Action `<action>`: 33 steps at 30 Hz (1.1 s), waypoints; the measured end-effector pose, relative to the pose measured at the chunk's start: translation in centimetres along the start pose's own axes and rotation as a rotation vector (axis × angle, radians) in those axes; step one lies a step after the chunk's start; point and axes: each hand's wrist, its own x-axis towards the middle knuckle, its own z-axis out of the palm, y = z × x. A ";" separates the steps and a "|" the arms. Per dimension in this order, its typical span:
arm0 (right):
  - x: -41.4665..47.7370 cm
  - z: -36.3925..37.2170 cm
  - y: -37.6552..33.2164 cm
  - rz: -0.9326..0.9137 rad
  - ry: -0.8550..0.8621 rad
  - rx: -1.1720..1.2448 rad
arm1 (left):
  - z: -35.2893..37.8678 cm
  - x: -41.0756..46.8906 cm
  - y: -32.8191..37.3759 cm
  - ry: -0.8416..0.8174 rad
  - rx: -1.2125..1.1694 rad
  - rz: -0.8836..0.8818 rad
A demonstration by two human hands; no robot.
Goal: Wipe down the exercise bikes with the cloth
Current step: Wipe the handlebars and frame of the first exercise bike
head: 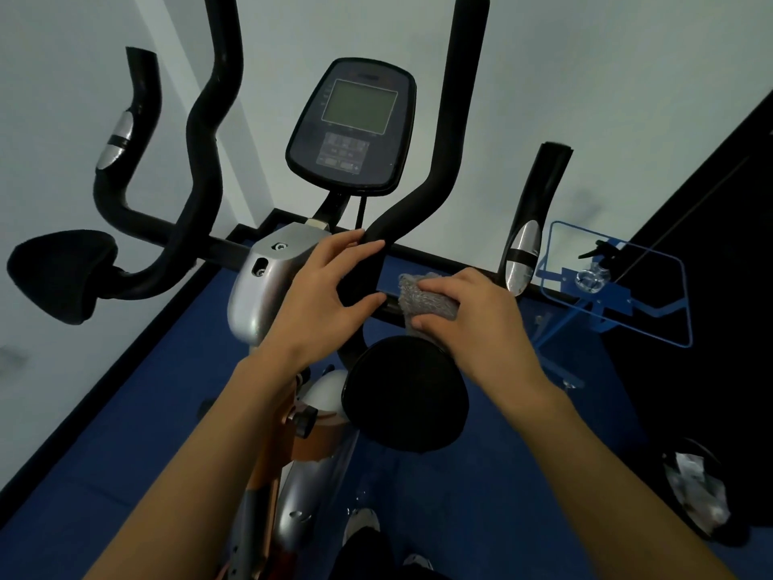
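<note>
An exercise bike (267,286) with a silver housing stands right in front of me, its black console (353,127) raised in the middle. My left hand (322,295) curls round the base of the black foam handlebar (443,140) just right of the housing. My right hand (481,320) grips a grey cloth (422,297) and presses it on the black crossbar to the right of that handlebar. Below my hands sits a black elbow pad (405,395).
A second black pad (58,274) juts out at the left. A blue wire stand (619,286) holding a spray bottle (594,270) is at the right. A bin with crumpled plastic (698,491) stands on the blue floor at lower right. White walls close in behind.
</note>
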 end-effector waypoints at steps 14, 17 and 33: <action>-1.3 -1.6 1.6 0.099 0.088 0.036 | 0.1 -0.3 0.1 0.007 0.032 0.002; -1.2 -2.5 1.3 0.119 0.166 0.083 | 0.3 -0.1 0.2 0.000 0.091 0.065; -2.2 -0.7 4.5 -0.025 0.387 0.034 | 2.2 3.3 1.3 -0.062 0.185 0.195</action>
